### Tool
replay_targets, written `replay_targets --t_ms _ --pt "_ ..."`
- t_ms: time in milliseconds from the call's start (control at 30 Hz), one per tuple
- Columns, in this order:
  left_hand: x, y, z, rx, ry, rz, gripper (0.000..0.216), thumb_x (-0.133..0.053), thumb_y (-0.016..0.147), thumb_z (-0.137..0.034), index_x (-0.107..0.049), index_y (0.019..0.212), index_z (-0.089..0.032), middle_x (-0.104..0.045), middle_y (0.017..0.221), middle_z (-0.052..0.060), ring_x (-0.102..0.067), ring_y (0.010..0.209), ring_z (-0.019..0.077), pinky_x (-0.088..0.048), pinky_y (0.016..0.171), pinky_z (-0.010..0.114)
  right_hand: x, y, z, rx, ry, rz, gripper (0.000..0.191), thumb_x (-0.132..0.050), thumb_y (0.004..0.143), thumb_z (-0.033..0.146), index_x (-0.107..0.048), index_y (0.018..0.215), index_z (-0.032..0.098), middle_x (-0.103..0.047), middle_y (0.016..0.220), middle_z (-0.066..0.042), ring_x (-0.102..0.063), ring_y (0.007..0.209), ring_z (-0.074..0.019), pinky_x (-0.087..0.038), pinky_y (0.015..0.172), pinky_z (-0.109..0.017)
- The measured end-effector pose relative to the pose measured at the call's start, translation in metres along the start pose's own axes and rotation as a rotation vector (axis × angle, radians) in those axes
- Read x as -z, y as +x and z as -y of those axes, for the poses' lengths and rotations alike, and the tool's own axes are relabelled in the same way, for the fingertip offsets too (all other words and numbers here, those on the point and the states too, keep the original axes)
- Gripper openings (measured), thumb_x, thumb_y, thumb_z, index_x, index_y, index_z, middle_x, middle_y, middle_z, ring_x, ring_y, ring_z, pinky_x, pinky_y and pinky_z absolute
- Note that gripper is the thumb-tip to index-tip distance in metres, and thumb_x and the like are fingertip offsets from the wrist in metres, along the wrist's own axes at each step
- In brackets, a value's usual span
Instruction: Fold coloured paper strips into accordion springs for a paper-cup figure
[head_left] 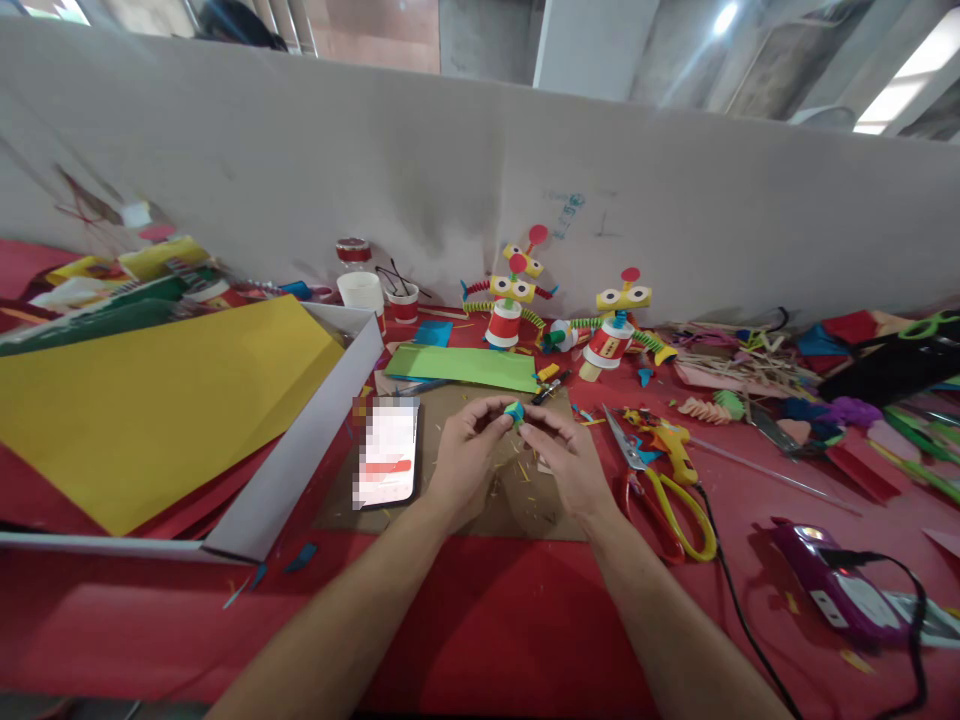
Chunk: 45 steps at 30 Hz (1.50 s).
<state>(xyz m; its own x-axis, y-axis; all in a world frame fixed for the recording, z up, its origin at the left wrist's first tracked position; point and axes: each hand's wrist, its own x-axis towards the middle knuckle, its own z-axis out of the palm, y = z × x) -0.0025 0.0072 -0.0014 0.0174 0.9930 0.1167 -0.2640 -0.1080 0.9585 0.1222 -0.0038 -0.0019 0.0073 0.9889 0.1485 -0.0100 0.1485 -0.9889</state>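
Note:
A small folded paper piece (514,411) in blue, green and yellow is held up between my two hands over a brown cardboard sheet (457,515). My left hand (472,445) pinches it from the left with thumb and fingertips. From the other side my right hand (559,450) grips it with the thumb and fingers curled. To the left of my left hand lies a lit phone (388,452). Strips of green paper (465,368) rest just beyond my hands. Thin yellow scraps are scattered on the cardboard.
Scissors (667,500) and a yellow glue gun (677,450) lie to the right, near a purple device (840,585) with a black cable. Paper-cup figures (609,343) stand at the back. A white box (300,455) at left holds yellow paper (165,410).

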Motion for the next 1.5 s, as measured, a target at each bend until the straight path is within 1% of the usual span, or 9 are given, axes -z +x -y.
replay_targets --t_ms 100,200,433,700,900,1033,1100,1267,1500 --pt "0.002 0.0 -0.005 -0.092 0.166 -0.026 0.017 -0.063 0.071 -0.015 -0.071 0.085 -0.02 -0.067 0.088 0.004 -0.059 0.086 0.0167 -0.044 0.082 0.029 0.006 0.004 0.0 0.036 -0.089 0.053 0.024 -0.067 0.072 0.035 -0.069 0.092 0.021 -0.069 0.085 -0.002 -0.062 0.076 -0.0165 -0.049 0.069 -0.029" --pt "0.005 0.002 -0.007 -0.119 0.221 0.033 0.019 -0.062 0.071 -0.014 -0.073 0.083 -0.023 -0.067 0.088 0.004 -0.058 0.086 0.0176 -0.044 0.082 0.03 0.008 0.007 -0.004 0.044 -0.083 0.075 0.022 -0.065 0.074 0.036 -0.067 0.089 0.02 -0.067 0.076 -0.001 -0.06 0.067 -0.0147 -0.048 0.065 -0.028" --pt "0.005 0.003 -0.001 0.025 -0.077 0.143 0.04 -0.068 0.067 -0.014 -0.068 0.105 -0.025 -0.062 0.079 0.0 -0.054 0.073 0.0113 -0.045 0.074 0.027 0.004 -0.001 -0.002 0.118 -0.104 -0.004 0.025 -0.058 0.081 0.036 -0.065 0.099 0.02 -0.067 0.082 -0.002 -0.062 0.073 -0.0157 -0.049 0.068 -0.028" --pt "0.005 0.002 -0.003 -0.054 -0.008 0.116 0.031 -0.067 0.068 -0.016 -0.072 0.096 -0.027 -0.053 0.094 0.003 -0.05 0.093 0.0148 -0.043 0.082 0.027 -0.002 -0.005 -0.004 0.191 -0.158 -0.023 0.025 -0.054 0.084 0.035 -0.063 0.103 0.022 -0.067 0.09 -0.004 -0.061 0.081 -0.0165 -0.049 0.073 -0.03" --pt "0.006 0.004 -0.003 -0.005 -0.05 0.133 0.023 -0.069 0.066 -0.016 -0.074 0.087 -0.023 -0.065 0.099 0.006 -0.055 0.095 0.0181 -0.044 0.081 0.029 -0.004 -0.006 -0.004 0.103 -0.136 -0.067 0.025 -0.058 0.081 0.037 -0.068 0.096 0.021 -0.069 0.079 -0.002 -0.062 0.072 -0.0162 -0.049 0.067 -0.029" --pt "0.008 0.004 0.0 0.113 -0.119 0.166 0.022 -0.069 0.069 -0.024 -0.073 0.09 -0.018 -0.07 0.086 0.006 -0.059 0.078 0.016 -0.046 0.077 0.032 0.008 0.0 0.003 -0.073 -0.122 0.077 0.025 -0.062 0.076 0.042 -0.071 0.078 0.018 -0.067 0.065 -0.002 -0.061 0.065 -0.0162 -0.045 0.058 -0.027" --pt "0.009 0.005 0.0 0.135 -0.146 0.165 0.022 -0.069 0.07 -0.029 -0.073 0.089 -0.017 -0.07 0.086 0.006 -0.06 0.077 0.0156 -0.047 0.079 0.033 0.015 0.003 0.006 -0.087 -0.145 0.102 0.027 -0.062 0.076 0.044 -0.069 0.073 0.018 -0.065 0.063 -0.001 -0.059 0.061 -0.0152 -0.043 0.054 -0.025" --pt "0.011 0.006 -0.002 0.128 -0.049 0.132 0.021 -0.069 0.07 -0.031 -0.073 0.086 -0.017 -0.07 0.085 0.005 -0.062 0.08 0.0162 -0.049 0.081 0.033 0.018 0.005 0.009 0.122 -0.172 0.019 0.026 -0.066 0.074 0.038 -0.065 0.095 0.022 -0.066 0.09 -0.004 -0.061 0.079 -0.0158 -0.049 0.068 -0.028" --pt "0.011 0.002 0.0 -0.102 0.441 0.089 0.022 -0.062 0.074 -0.022 -0.074 0.093 -0.023 -0.073 0.085 0.002 -0.064 0.077 0.0189 -0.048 0.074 0.03 0.004 0.001 0.0 0.035 -0.087 0.118 0.038 -0.061 0.079 0.04 -0.06 0.114 0.026 -0.062 0.118 -0.005 -0.058 0.106 -0.0201 -0.05 0.086 -0.034"
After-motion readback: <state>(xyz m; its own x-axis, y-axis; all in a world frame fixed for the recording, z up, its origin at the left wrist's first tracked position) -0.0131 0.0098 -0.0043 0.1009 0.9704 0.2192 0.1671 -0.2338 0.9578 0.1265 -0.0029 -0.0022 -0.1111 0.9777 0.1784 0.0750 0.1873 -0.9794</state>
